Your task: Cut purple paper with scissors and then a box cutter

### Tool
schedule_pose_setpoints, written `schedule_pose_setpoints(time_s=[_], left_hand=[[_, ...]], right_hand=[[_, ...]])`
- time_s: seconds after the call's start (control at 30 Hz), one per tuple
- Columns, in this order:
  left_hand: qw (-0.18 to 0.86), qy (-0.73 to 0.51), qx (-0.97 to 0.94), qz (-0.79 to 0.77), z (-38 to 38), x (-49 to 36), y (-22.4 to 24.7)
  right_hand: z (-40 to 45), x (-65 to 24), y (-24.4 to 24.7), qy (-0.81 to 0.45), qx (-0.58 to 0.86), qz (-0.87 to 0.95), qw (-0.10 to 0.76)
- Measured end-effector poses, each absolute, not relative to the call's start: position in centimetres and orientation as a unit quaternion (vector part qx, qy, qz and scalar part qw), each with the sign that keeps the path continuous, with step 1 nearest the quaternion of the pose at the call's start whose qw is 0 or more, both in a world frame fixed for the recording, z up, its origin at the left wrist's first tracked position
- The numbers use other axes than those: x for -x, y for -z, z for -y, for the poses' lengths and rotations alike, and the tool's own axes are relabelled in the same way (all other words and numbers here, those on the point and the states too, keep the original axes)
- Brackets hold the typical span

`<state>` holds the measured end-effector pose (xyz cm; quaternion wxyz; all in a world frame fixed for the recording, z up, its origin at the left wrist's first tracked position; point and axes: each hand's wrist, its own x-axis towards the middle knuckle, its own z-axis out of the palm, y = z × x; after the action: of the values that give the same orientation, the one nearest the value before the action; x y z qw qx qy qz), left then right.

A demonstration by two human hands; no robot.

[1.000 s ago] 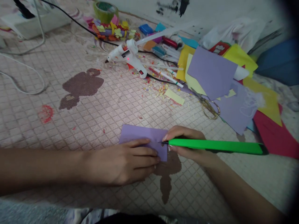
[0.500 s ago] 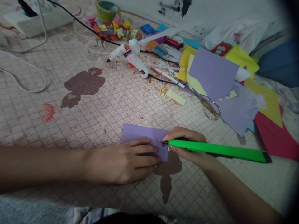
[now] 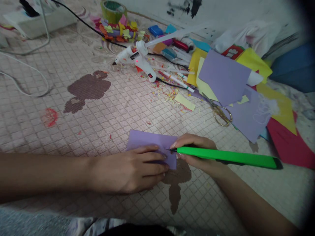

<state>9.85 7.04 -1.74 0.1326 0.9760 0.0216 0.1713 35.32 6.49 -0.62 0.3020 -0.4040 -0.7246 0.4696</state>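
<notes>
Left hand (image 3: 128, 173) pins the lilac card (image 3: 145, 139) flat, open and steady, right hand (image 3: 199, 142) gripping a green craft knife (image 3: 221, 154) with its tip on the card.

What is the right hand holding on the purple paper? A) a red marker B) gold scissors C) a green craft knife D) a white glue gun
C: the right hand grips a bright green plastic craft knife, its tip on the purple paper sheet that the left hand presses flat.
</notes>
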Motion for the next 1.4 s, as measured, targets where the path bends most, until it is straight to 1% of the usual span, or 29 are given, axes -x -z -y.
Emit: schedule_pose_setpoints(time_s=[0.17,0.3,0.4,0.5,0.67,0.83,0.97,1.1,1.4], left_hand=[[0.122,-0.173,-0.977,-0.017,-7.1,-9.9,1.7],[0.117,-0.173,-0.978,-0.017,-7.1,-9.9,1.6],[0.113,-0.17,-0.979,-0.015,-7.2,-9.9,1.4],[0.106,-0.162,-0.981,-0.008,-7.3,-10.0,1.2],[0.106,-0.168,-0.98,-0.012,-7.3,-10.0,1.3],[0.11,-0.168,-0.98,-0.012,-7.3,-9.9,1.5],[0.118,-0.169,-0.978,-0.014,-7.3,-9.9,1.5],[0.124,-0.17,-0.978,-0.012,-7.4,-10.0,1.5],[0.128,-0.169,-0.977,-0.016,-7.3,-9.9,1.5]], right_hand=[[-6.4,-35.4,0.7,-0.48,0.401,0.72,0.302],[-6.6,-35.3,0.8,-0.477,0.413,0.702,0.33],[-7.2,-35.5,0.9,-0.489,0.394,0.697,0.347],[-8.2,-35.8,1.0,-0.524,0.373,0.69,0.333],[-9.4,-36.3,0.5,-0.574,0.337,0.693,0.277],[-9.9,-36.3,0.2,-0.567,0.302,0.721,0.26],[-10.1,-36.1,0.7,-0.565,0.277,0.731,0.264],[-10.2,-36.1,1.1,-0.547,0.284,0.743,0.261],[-10.2,-36.2,0.6,-0.56,0.283,0.743,0.233]])
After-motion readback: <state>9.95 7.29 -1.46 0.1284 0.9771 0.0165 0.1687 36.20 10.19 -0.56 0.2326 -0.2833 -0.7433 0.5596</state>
